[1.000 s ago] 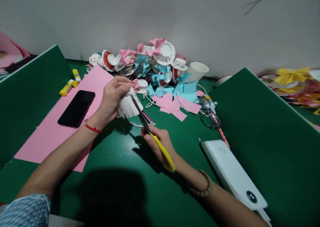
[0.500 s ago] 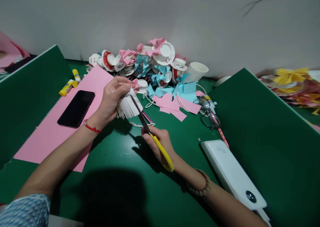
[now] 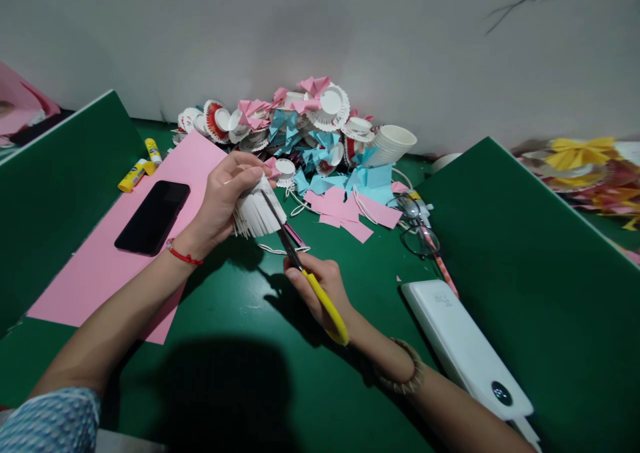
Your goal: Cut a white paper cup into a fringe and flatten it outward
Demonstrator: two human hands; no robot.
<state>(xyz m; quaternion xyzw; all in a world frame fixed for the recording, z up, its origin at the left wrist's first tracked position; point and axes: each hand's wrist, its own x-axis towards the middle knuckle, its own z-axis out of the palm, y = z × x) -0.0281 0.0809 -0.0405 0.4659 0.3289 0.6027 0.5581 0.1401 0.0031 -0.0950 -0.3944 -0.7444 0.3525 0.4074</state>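
My left hand (image 3: 224, 196) grips a white paper cup (image 3: 257, 214) by its base, held on its side above the green table (image 3: 260, 346). The cup's wall is slit into many strips that fan out. My right hand (image 3: 323, 286) is wrapped round yellow-handled scissors (image 3: 300, 266), whose blades point up and left into the cup's strips. A red cord circles my left wrist and a beaded bracelet my right.
A black phone (image 3: 153, 216) lies on a pink paper sheet (image 3: 125, 246) at left, glue sticks (image 3: 137, 166) behind it. A heap of cut cups and pink and blue paper bows (image 3: 305, 130) sits by the wall. Glasses (image 3: 417, 230) and a white power bank (image 3: 467, 350) lie at right, green dividers on both sides.
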